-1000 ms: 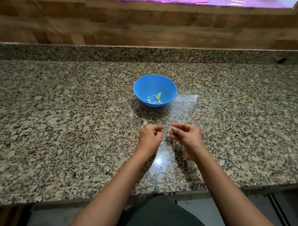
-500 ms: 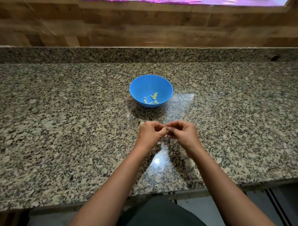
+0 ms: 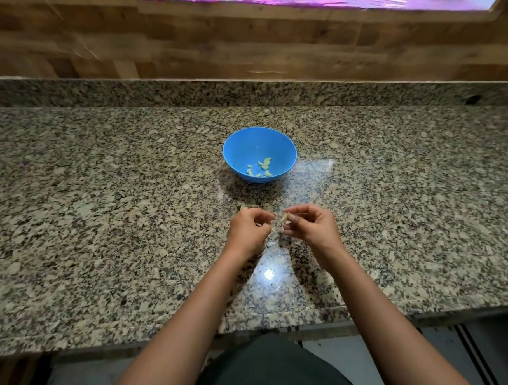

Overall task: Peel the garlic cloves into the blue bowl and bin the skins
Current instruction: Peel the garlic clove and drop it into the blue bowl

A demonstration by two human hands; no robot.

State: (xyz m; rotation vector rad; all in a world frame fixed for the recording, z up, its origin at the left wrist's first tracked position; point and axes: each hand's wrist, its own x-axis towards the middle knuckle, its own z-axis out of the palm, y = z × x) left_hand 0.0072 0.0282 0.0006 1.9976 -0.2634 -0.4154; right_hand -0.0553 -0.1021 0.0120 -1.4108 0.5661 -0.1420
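The garlic clove, just in front of the blue bowl, is pinched in the right hand, while the left hand, fingers curled on what looks like a shred of skin, has drawn away from it, suggesting another strip is off.

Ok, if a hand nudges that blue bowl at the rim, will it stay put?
Probably not. The round blue plastic bowl looks thin and holds only a few peeled garlic cloves, so it is likely light. The speckled granite counter is glossy, so it may slide; its narrow base suggests a rim push could tip it.
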